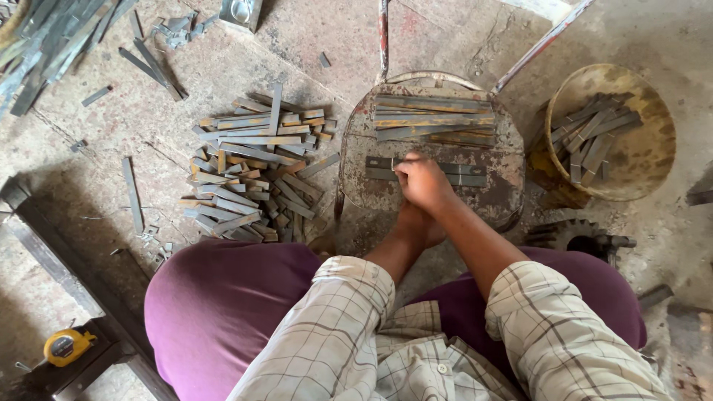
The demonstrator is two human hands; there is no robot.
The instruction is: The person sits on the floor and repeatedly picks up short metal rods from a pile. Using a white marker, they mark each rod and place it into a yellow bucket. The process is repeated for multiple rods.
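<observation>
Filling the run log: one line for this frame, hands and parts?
right hand: pressing flat metal strips on rusty stool | left hand: beneath right, grip unclear | strip pile: floor, left | bucket: strips inside, right

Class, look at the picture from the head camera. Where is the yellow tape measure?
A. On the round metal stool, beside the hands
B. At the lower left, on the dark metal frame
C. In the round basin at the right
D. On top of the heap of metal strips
B: the yellow tape measure sits at the lower left on the dark metal frame, far from the stool, the basin and the heap of metal strips.
</observation>
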